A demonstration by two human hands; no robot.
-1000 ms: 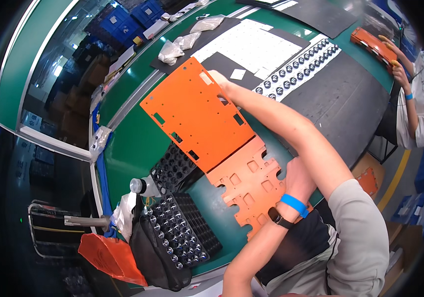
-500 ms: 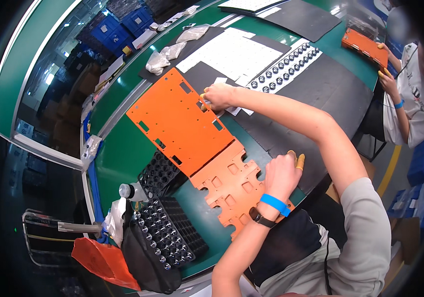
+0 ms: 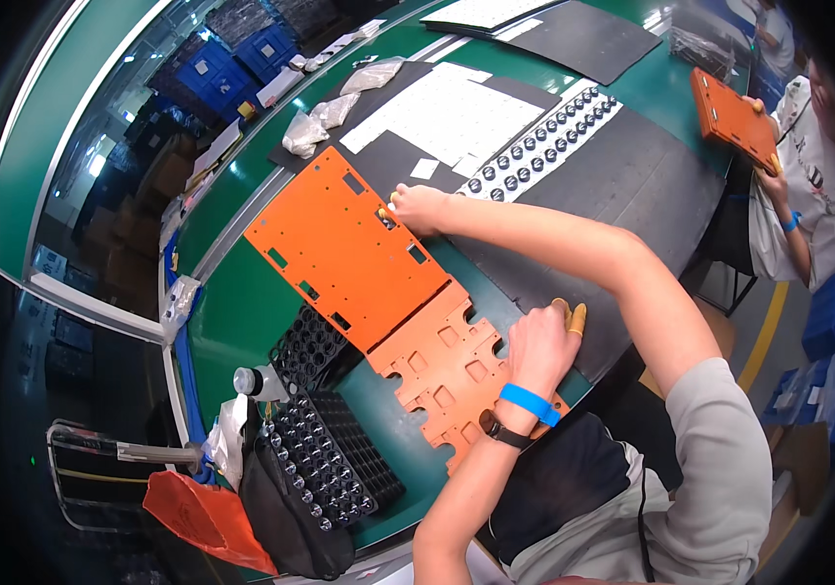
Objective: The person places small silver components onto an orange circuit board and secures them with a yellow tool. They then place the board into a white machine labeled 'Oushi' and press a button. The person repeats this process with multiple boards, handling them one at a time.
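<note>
A bright orange panel [image 3: 339,253] with holes and rectangular slots lies at a slant in front of me. My right hand [image 3: 419,208] is at its right edge, beside a slot. Its yellow-tipped fingers are pinched together; a small whitish bit shows between them, too small to name. Against the panel's lower edge lies a paler orange plate [image 3: 452,366] with notched sides and shallow recesses. My left hand [image 3: 539,341] is over that plate's right side. Two yellow-covered fingertips stick out, slightly apart, with nothing visible between them; the other fingers are hidden.
Black trays [image 3: 325,453] with round cells, some holding shiny parts, stand left of the pale plate. Beyond the panel are a white sheet [image 3: 437,112] and a strip of black round parts [image 3: 544,146]. A co-worker at right holds an orange panel [image 3: 735,122].
The view has shifted slightly. My right hand's fingers now sit closer to the slot at the panel's edge. The co-worker's orange panel is tilted more steeply.
</note>
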